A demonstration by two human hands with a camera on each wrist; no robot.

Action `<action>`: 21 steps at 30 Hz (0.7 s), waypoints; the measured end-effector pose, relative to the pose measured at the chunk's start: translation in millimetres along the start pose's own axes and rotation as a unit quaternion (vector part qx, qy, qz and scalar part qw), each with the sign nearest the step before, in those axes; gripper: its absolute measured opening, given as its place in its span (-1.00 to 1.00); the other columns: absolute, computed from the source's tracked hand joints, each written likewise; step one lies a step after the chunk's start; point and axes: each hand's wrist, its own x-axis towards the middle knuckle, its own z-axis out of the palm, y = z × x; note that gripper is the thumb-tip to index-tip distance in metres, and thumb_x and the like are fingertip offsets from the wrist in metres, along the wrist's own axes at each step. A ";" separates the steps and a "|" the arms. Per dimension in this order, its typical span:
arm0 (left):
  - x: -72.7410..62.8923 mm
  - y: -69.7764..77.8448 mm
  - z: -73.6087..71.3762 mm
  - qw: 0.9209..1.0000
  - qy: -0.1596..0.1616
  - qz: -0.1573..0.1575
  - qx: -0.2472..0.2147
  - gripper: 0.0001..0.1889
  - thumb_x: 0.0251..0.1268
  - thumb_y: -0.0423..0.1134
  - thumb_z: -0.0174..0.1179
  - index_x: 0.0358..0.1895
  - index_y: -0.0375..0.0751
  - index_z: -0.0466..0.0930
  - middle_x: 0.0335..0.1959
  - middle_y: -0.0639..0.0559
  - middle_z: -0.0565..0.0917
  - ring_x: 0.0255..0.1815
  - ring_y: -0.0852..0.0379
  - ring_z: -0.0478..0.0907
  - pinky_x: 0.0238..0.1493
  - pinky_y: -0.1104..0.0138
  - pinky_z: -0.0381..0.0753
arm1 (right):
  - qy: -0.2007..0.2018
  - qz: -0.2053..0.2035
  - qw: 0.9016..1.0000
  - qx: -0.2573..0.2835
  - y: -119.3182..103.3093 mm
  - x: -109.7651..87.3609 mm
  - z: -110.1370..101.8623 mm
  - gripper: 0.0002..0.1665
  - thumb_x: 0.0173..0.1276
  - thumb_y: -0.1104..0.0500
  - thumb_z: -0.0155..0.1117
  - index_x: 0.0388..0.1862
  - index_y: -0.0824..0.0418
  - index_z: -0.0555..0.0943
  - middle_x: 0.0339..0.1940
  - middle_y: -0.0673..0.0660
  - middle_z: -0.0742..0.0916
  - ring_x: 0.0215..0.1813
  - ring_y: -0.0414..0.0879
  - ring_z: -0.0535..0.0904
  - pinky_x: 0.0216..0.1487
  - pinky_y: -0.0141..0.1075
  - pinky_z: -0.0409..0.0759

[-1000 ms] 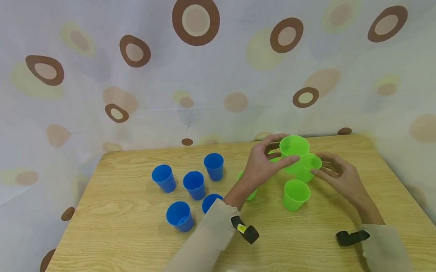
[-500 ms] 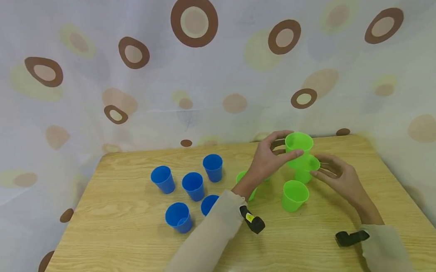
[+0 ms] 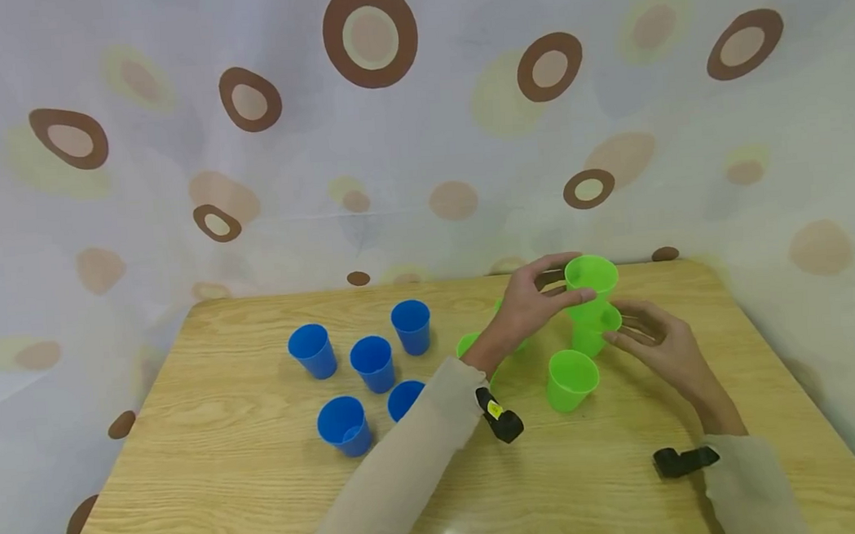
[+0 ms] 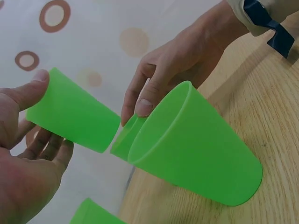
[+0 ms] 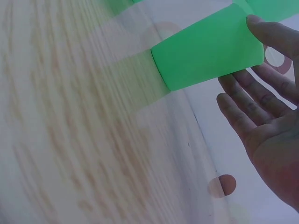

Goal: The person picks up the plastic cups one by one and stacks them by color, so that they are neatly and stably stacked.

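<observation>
My left hand (image 3: 528, 300) grips a green cup (image 3: 591, 275) between thumb and fingers, mouth up. Right below it is a second green cup (image 3: 590, 337), standing on the table; in the right wrist view this lower cup (image 5: 208, 49) meets the tabletop. My right hand (image 3: 670, 357) pinches the lower cup near its rim. In the left wrist view the base of the upper cup (image 4: 74, 112) is at the lower cup's rim; whether they touch is unclear. A third green cup (image 3: 571, 379) stands just in front, and hides most of the lower one in that view.
More green cups, among them one green cup (image 3: 467, 344), are partly hidden behind my left wrist. Several blue cups (image 3: 372, 365) stand upright on the left of the wooden table (image 3: 213, 492). A patterned cloth (image 3: 391, 155) hangs behind the table's back edge.
My left hand has carried the upper green cup rightward and slightly up, from beside the lower cup to above it. My right hand stays at the lower cup. The view has shifted slightly.
</observation>
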 end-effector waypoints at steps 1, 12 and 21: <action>0.7 -1.3 0.3 1.000 -0.002 -0.003 0.000 -0.47 0.30 -0.37 0.42 0.34 -0.17 0.57 0.19 0.07 0.63 0.17 0.26 0.60 0.13 0.42 0.62 | -0.001 -0.001 1.000 -0.002 -0.2 0.5 0.4 -0.44 0.41 0.37 0.37 0.37 0.32 0.50 0.28 0.27 0.62 0.26 -0.23 0.57 0.23 -0.39 0.55; 7.7 -9.0 7.8 1.000 -0.014 -0.008 -0.004 -0.47 0.31 -0.37 0.40 0.34 -0.22 0.54 0.16 0.09 0.63 0.15 0.24 0.61 0.08 0.41 0.65 | -0.008 -0.002 1.000 -0.007 -0.3 2.3 1.8 -0.42 0.41 0.35 0.37 0.39 0.28 0.50 0.27 0.17 0.64 0.26 -0.25 0.57 0.23 -0.38 0.55; 9.4 -16.9 13.4 1.000 -0.028 -0.005 0.002 -0.46 0.32 -0.41 0.38 0.35 -0.32 0.50 0.19 -0.03 0.62 0.13 0.22 0.61 0.11 0.43 0.62 | -0.008 0.003 1.000 -0.012 -1.7 1.9 2.3 -0.40 0.42 0.34 0.37 0.42 0.26 0.48 0.28 0.15 0.63 0.26 -0.27 0.56 0.22 -0.40 0.55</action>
